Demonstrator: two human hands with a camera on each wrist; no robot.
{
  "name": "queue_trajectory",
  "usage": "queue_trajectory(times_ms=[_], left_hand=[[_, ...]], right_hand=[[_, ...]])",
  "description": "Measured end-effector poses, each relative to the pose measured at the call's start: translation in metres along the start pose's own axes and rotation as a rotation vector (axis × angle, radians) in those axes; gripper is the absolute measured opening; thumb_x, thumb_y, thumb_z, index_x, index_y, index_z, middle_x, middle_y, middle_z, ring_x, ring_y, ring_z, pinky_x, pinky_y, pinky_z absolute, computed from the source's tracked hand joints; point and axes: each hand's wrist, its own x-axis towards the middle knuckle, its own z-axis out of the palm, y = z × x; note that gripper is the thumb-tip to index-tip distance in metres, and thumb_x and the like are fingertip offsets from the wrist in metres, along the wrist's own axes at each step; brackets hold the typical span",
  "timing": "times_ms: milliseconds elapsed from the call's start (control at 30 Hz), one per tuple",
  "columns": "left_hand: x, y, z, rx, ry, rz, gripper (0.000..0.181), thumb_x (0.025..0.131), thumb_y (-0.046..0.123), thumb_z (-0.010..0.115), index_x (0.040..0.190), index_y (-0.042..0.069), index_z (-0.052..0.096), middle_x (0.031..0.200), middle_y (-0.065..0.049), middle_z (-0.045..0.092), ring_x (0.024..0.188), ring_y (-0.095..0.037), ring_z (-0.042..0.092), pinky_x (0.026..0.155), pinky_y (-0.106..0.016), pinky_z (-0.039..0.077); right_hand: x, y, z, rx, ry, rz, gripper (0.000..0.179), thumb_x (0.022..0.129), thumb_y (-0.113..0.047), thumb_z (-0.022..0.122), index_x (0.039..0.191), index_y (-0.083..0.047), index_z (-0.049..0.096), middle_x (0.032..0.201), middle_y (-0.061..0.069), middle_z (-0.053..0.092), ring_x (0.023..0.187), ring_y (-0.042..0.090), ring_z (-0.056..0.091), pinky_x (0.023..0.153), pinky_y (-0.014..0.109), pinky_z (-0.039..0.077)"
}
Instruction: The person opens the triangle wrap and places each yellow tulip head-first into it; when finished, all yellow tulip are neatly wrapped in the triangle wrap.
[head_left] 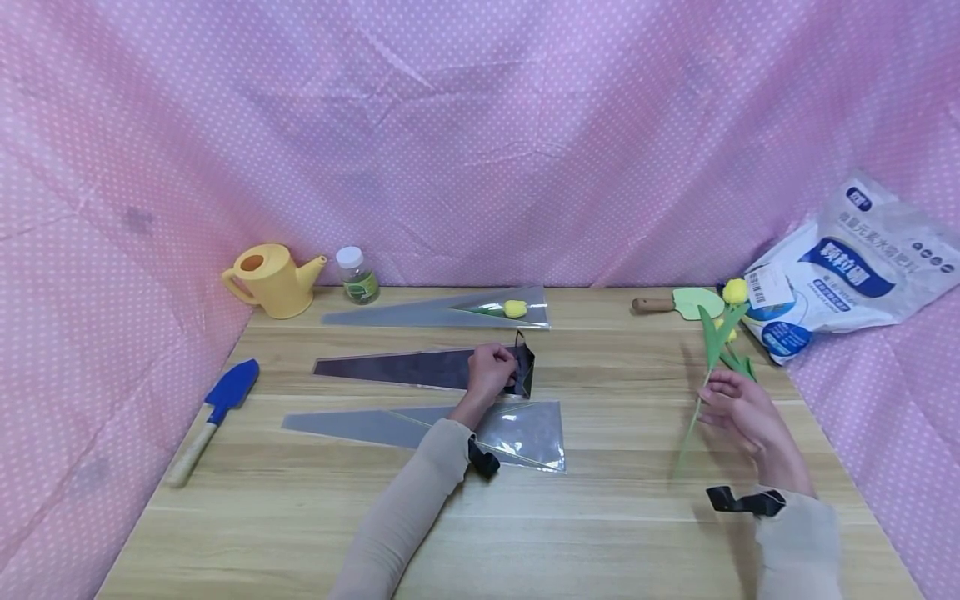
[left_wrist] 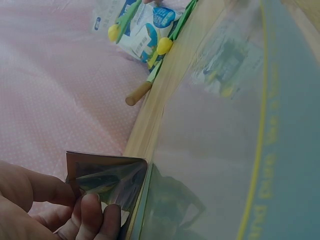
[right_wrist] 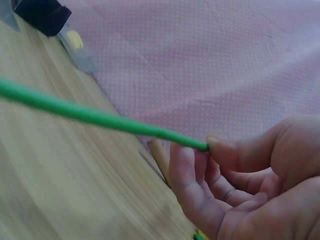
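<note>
My left hand [head_left: 491, 372] pinches the wide end of a dark flower sleeve [head_left: 405, 368]; its mouth stands spread in the left wrist view. Between thumb and fingers, my right hand [head_left: 742, 412] holds a yellow artificial tulip by its green stem [right_wrist: 100, 116], with the leaves [head_left: 714, 340] and bloom [head_left: 736, 291] pointing away from me. Behind it lies another yellow tulip, its leaves [head_left: 738, 363] partly hidden. A clear sleeve [head_left: 525, 433] lies flat nearer me, under my left forearm. Beyond the dark one, a further sleeve [head_left: 390, 312] contains a yellow tulip [head_left: 514, 309].
A yellow watering can [head_left: 276, 283] and a lidded jar [head_left: 358, 277] stand at the back left. The blue trowel [head_left: 232, 387] lies along the left edge. At the back right are a green trowel [head_left: 696, 302] and a white printed bag [head_left: 840, 267] against the pink cloth.
</note>
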Motion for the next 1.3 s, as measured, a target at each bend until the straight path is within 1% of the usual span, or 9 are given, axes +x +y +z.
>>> queue_trajectory(times_ms=[200,333,467,567,667,800,933,1133,1300], left_hand=[[-0.001,0.0,0.0,0.005,-0.001,0.008,0.007,0.086,-0.002,0.063,0.081,-0.002,0.068,0.074,-0.012,0.07,0.051,-0.011,0.061,0.054,-0.028,0.058],[-0.001,-0.001,0.0,0.007,-0.002,0.016,0.008,0.086,-0.002,0.063,0.081,-0.002,0.068,0.076,-0.013,0.07,0.051,-0.012,0.062,0.055,-0.028,0.058],[-0.002,0.0,0.0,0.009,0.0,0.016,0.008,0.086,-0.002,0.063,0.081,-0.002,0.069,0.076,-0.014,0.071,0.051,-0.013,0.063,0.055,-0.029,0.058],[-0.001,0.0,0.0,0.009,0.001,0.014,0.008,0.087,-0.001,0.063,0.081,-0.001,0.069,0.077,-0.014,0.071,0.052,-0.013,0.063,0.056,-0.029,0.059],[-0.001,0.0,0.0,0.01,0.002,0.015,0.007,0.087,-0.001,0.064,0.082,-0.001,0.069,0.077,-0.015,0.071,0.052,-0.013,0.064,0.056,-0.03,0.059],[-0.002,0.0,0.0,0.016,0.001,0.017,0.008,0.087,0.0,0.064,0.082,-0.001,0.069,0.079,-0.015,0.072,0.052,-0.013,0.064,0.056,-0.029,0.059],[-0.002,0.0,-0.001,0.023,0.001,0.016,0.008,0.087,0.0,0.064,0.082,0.0,0.069,0.08,-0.015,0.072,0.052,-0.013,0.064,0.056,-0.029,0.059],[-0.002,-0.001,0.0,0.024,0.002,0.016,0.008,0.087,0.0,0.064,0.082,0.0,0.069,0.08,-0.016,0.072,0.053,-0.013,0.065,0.057,-0.03,0.059],[-0.001,-0.001,0.0,0.028,0.004,0.019,0.008,0.087,0.0,0.064,0.082,0.0,0.069,0.078,-0.015,0.072,0.052,-0.011,0.063,0.057,-0.03,0.059]], right_hand=[[0.003,0.003,0.005,0.169,-0.065,-0.092,0.024,0.098,0.01,0.048,0.109,-0.012,0.048,0.094,-0.004,0.056,0.085,0.007,0.062,0.071,0.031,0.061],[0.006,0.004,0.011,0.267,-0.101,-0.133,0.023,0.098,0.012,0.045,0.108,-0.009,0.048,0.094,-0.002,0.057,0.086,0.008,0.062,0.072,0.034,0.061],[0.009,0.005,0.017,0.362,-0.15,-0.173,0.023,0.099,0.013,0.043,0.106,-0.007,0.051,0.093,0.001,0.061,0.087,0.012,0.066,0.074,0.035,0.062],[0.012,0.006,0.021,0.426,-0.183,-0.192,0.024,0.099,0.013,0.04,0.106,-0.006,0.052,0.094,0.003,0.064,0.089,0.014,0.067,0.076,0.036,0.062],[0.015,0.005,0.025,0.459,-0.194,-0.192,0.024,0.1,0.012,0.039,0.108,-0.007,0.053,0.096,0.005,0.066,0.091,0.014,0.067,0.077,0.036,0.062],[0.019,0.004,0.032,0.499,-0.175,-0.181,0.025,0.1,0.012,0.037,0.108,-0.006,0.052,0.096,0.006,0.065,0.09,0.014,0.067,0.079,0.036,0.062],[0.021,0.001,0.041,0.554,-0.128,-0.176,0.022,0.1,0.012,0.038,0.106,-0.005,0.05,0.096,0.006,0.063,0.09,0.014,0.067,0.08,0.037,0.061],[0.027,-0.007,0.059,0.638,-0.003,-0.163,0.018,0.098,0.012,0.043,0.103,-0.005,0.048,0.094,0.005,0.058,0.089,0.013,0.062,0.082,0.037,0.061],[0.033,-0.011,0.073,0.703,0.105,-0.153,0.017,0.097,0.013,0.047,0.101,-0.004,0.048,0.089,0.004,0.057,0.083,0.013,0.063,0.079,0.039,0.062]])
